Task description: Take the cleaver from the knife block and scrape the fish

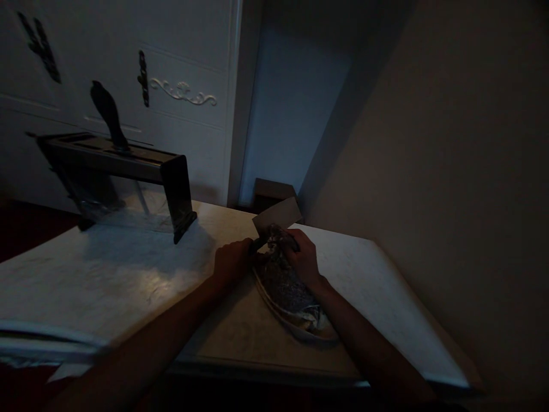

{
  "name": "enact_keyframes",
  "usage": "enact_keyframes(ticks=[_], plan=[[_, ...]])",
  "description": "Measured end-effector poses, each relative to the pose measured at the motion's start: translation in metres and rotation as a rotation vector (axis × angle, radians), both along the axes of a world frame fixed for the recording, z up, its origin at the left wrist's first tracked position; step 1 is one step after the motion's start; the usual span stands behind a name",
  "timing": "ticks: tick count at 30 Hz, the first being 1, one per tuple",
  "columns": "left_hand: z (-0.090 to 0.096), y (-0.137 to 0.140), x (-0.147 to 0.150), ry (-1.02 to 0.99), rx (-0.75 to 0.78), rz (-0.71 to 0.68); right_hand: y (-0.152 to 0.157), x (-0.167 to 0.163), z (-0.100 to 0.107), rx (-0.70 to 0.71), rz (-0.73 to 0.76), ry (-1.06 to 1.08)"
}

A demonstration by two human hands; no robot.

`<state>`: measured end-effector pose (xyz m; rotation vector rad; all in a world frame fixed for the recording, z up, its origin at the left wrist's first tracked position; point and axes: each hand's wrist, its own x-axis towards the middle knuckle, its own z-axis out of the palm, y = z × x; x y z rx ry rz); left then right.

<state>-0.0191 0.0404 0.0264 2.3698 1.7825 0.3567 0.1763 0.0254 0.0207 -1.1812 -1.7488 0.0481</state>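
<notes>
My left hand (pixel 234 260) is closed round the dark handle of a cleaver (pixel 278 216). Its broad blade points away from me to the right, above the far end of a rounded board (pixel 274 312) with a pale rim. A dark, glossy, crinkled thing (pixel 285 286) lies along that board; poor light hides what kind it is. At its far end, just beside the blade, my right hand (pixel 303 254) is closed on the bunched-up part. The right fingertips are partly hidden.
A knife block (pixel 175 166) with a dark frame and clear sides stands on the table (pixel 343 263) at left, one black-handled knife upright in it. Behind are white cabinet doors (pixel 184 131) and a dark box (pixel 272 189). A wall (pixel 450 171) borders the table's right side.
</notes>
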Motion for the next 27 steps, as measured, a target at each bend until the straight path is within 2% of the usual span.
enact_keyframes(ticks=[3, 7, 15, 22, 27], plan=[[-0.002, -0.001, 0.003, 0.053, 0.028, -0.03, 0.003, -0.015, -0.002, -0.011, 0.008, -0.126], [-0.004, -0.003, 0.005, 0.07, 0.081, -0.097, 0.008, -0.024, -0.002, -0.004, -0.118, -0.219], [0.0, -0.009, 0.006, 0.09, 0.137, -0.183, 0.015, -0.03, -0.005, 0.022, -0.226, -0.259], [-0.003, -0.007, 0.008, 0.098, 0.171, -0.216, 0.015, -0.033, -0.002, 0.058, -0.292, -0.035], [-0.006, -0.003, 0.001, 0.03, 0.119, -0.1, 0.014, -0.022, 0.002, 0.052, -0.374, 0.287]])
